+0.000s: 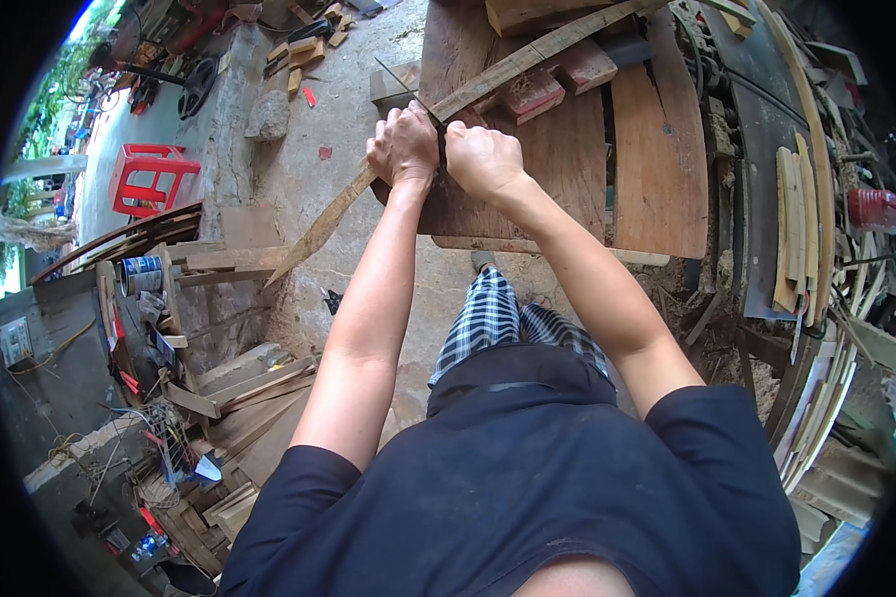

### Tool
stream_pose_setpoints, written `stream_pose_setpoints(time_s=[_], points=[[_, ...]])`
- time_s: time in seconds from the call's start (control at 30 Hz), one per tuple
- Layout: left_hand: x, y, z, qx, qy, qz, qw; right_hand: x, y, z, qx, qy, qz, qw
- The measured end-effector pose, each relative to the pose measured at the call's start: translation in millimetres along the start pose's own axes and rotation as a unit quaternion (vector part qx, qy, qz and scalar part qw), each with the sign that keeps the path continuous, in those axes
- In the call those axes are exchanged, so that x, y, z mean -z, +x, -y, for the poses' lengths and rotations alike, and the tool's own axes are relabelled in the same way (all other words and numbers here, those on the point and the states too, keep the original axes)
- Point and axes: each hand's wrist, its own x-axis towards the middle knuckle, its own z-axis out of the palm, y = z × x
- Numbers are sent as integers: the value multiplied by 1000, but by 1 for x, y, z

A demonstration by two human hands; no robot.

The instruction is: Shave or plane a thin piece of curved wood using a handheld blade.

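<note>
A long, rough wooden strip (543, 55) lies slantwise over the near left corner of a brown wooden workbench (662, 169), its lower end sticking out past the edge. My left hand (404, 147) is closed round the strip at that corner. Right beside it, my right hand (483, 159) is closed in a fist on a handsaw (404, 84). The saw's thin dark blade shows edge-on and crosses the strip, pointing up and left. Its handle is hidden in my fist. Reddish wooden blocks (538, 97) lie on the bench under the strip.
Left stands a red plastic stool (152, 179), with a paint can (141, 275) nearer. Scrap boards (259, 393) pile up at lower left. Wood offcuts (304, 55) lie on the concrete floor (334, 114). Right are stacked wood strips (794, 234) and a red plastic container (874, 210).
</note>
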Motion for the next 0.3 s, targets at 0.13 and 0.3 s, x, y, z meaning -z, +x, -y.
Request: stream_pose_setpoints(time_s=[0.13,0.3], points=[[5,-3,8,18,16,9,1000,5,-23,2,4,9,19,1000],[2,-2,17,3,-10,-19,1000,15,-43,1,3,14,31,999]])
